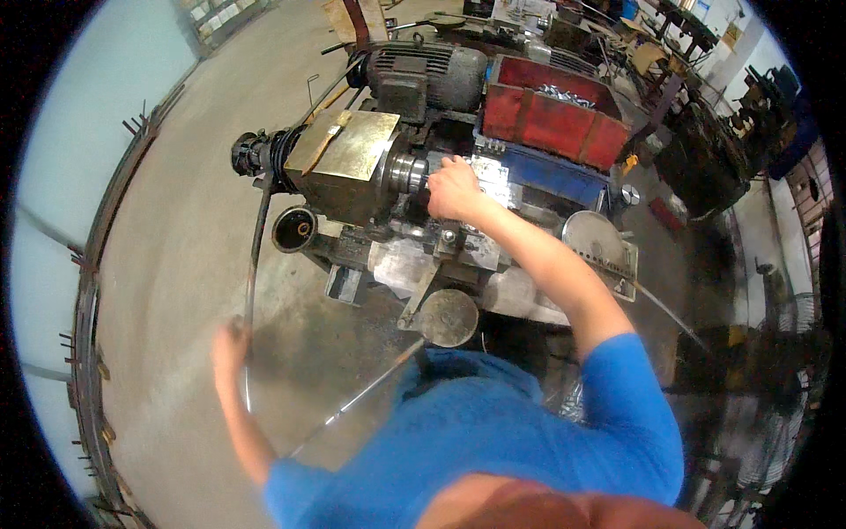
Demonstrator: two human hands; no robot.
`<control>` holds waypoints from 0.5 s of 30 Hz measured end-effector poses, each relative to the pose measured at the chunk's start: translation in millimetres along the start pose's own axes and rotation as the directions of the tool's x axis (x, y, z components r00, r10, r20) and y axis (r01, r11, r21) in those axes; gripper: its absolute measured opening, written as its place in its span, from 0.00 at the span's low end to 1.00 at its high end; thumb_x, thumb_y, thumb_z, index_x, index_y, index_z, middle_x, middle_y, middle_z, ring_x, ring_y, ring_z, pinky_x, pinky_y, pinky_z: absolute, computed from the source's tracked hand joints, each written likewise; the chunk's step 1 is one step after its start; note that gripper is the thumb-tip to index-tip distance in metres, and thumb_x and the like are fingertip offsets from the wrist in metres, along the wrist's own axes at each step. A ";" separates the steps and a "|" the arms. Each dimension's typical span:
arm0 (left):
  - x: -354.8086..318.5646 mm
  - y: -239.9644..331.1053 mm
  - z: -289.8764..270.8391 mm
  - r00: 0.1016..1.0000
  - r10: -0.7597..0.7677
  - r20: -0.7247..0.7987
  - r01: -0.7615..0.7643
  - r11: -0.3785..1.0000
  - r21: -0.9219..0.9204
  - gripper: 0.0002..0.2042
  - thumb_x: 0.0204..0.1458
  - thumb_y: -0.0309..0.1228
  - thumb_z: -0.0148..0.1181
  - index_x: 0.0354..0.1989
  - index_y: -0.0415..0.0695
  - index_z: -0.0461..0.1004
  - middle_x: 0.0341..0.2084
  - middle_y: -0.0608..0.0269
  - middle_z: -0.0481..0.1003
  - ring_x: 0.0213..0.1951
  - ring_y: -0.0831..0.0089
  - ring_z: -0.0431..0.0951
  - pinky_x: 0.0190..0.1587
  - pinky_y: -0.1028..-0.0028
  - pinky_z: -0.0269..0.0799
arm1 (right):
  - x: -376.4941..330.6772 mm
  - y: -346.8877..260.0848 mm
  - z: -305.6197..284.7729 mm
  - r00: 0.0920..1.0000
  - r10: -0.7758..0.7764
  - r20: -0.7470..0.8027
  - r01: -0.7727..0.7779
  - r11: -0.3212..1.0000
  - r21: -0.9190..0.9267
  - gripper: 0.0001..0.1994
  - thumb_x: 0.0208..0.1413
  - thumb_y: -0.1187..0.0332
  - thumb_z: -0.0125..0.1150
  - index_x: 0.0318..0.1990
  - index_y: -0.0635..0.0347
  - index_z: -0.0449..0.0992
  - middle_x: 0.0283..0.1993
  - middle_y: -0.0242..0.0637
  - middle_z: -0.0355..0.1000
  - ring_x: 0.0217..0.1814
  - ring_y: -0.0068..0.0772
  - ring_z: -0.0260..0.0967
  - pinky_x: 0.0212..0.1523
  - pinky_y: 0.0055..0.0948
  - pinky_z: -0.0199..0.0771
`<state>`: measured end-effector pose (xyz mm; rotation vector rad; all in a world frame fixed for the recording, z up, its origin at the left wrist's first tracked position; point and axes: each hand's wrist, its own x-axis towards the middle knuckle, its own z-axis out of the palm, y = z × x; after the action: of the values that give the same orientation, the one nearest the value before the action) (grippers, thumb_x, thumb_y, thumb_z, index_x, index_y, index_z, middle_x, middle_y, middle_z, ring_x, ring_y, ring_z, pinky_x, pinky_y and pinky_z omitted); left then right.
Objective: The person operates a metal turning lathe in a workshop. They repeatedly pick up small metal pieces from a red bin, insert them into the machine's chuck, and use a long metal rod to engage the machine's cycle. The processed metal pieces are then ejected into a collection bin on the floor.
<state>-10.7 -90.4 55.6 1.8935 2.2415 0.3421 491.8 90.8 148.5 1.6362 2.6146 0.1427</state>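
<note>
The right hand (454,190) is curled at the metal spindle (408,174), right of the yellowish plate (366,139); its hold is hidden. The left hand (229,344), blurred, is at the long lever (260,251); grip undetermined.

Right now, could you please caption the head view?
Right hand beside the metal spindle, left hand by a long rod.

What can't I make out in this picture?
All in the head view:
Right hand: anything it holds beside the spindle is hidden by the hand itself.
Left hand: blurred, so whether it grips the long rod is unclear.
Metal pieces: too small to identify; the red bin hides any lower ones.
</note>
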 end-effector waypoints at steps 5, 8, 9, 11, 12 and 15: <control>-5.0 43.1 25.6 0.987 -0.130 -0.100 0.108 0.975 -0.196 0.15 0.43 0.34 0.62 0.33 0.36 0.69 0.16 0.57 0.70 0.19 0.65 0.72 0.24 0.69 0.68 | -5.7 9.3 12.1 0.996 0.031 -0.081 -0.030 0.999 0.014 0.12 0.28 0.62 0.57 0.21 0.59 0.78 0.29 0.39 0.74 0.41 0.40 0.66 0.41 0.33 0.65; -2.0 39.2 35.6 0.968 -0.086 -0.236 0.068 0.994 -0.086 0.17 0.38 0.35 0.65 0.29 0.36 0.68 0.18 0.51 0.71 0.23 0.55 0.73 0.28 0.63 0.68 | -2.8 8.7 12.4 0.997 0.059 -0.051 -0.056 0.997 0.049 0.13 0.29 0.61 0.58 0.24 0.58 0.78 0.36 0.36 0.71 0.43 0.40 0.64 0.45 0.34 0.64; 1.8 33.7 39.7 0.968 -0.095 -0.230 0.077 0.993 -0.086 0.16 0.38 0.35 0.65 0.28 0.36 0.68 0.19 0.50 0.72 0.24 0.54 0.74 0.29 0.62 0.69 | -1.5 9.0 14.9 0.995 0.055 -0.079 -0.052 0.998 0.039 0.13 0.29 0.61 0.58 0.24 0.58 0.78 0.37 0.35 0.71 0.43 0.40 0.63 0.45 0.35 0.64; 2.7 26.4 39.3 0.970 -0.119 -0.214 0.106 0.992 -0.073 0.16 0.37 0.35 0.65 0.27 0.36 0.69 0.19 0.49 0.72 0.25 0.53 0.74 0.30 0.61 0.69 | 3.5 6.0 17.0 0.995 0.027 -0.097 -0.018 0.996 0.093 0.12 0.27 0.63 0.58 0.23 0.59 0.77 0.33 0.39 0.71 0.42 0.42 0.65 0.43 0.35 0.66; 4.2 23.5 39.7 0.971 -0.129 -0.201 0.118 0.991 -0.065 0.16 0.37 0.35 0.65 0.27 0.36 0.69 0.20 0.49 0.72 0.26 0.52 0.74 0.30 0.61 0.69 | 7.9 6.5 16.9 0.995 0.060 -0.084 -0.047 0.988 0.150 0.11 0.27 0.64 0.58 0.21 0.60 0.77 0.31 0.42 0.72 0.40 0.44 0.67 0.41 0.37 0.68; 12.3 40.4 28.8 0.976 -0.162 -0.144 0.161 0.987 -0.019 0.15 0.36 0.35 0.65 0.26 0.37 0.70 0.21 0.48 0.73 0.28 0.51 0.75 0.31 0.60 0.69 | 15.8 14.9 19.6 0.991 0.134 -0.017 -0.123 0.946 0.299 0.13 0.25 0.66 0.57 0.21 0.65 0.76 0.28 0.52 0.72 0.36 0.51 0.70 0.39 0.39 0.72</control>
<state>33.6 -70.4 39.9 1.7180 2.4650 0.4756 500.0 112.5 130.7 1.9129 2.6614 -0.2313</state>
